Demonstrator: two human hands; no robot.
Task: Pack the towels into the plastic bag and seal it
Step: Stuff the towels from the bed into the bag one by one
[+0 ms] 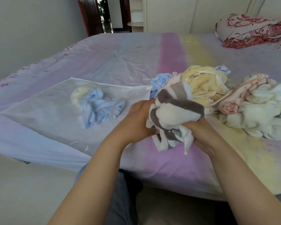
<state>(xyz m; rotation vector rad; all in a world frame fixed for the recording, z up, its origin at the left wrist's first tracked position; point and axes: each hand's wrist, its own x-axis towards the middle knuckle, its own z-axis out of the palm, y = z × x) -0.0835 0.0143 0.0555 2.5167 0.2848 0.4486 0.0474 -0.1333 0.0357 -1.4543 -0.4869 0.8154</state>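
While both hands bunch a grey-and-white towel [173, 114] just above the bed [177, 168], the left hand [140, 119] presses against its left side with fingers hidden behind the cloth, and the right hand [199, 135] grips it from below, fingers curled round the hanging folds. To the left, the bag [44, 109] lies flat on the sheet, its mouth toward the hands, with a blue towel [101, 109] and a pale yellow towel [79, 93] inside. Just right of the hands sits a pile [230, 101] of yellow, pink, blue and cream towels, and a patterned quilt [251, 30] lies folded at the far corner.
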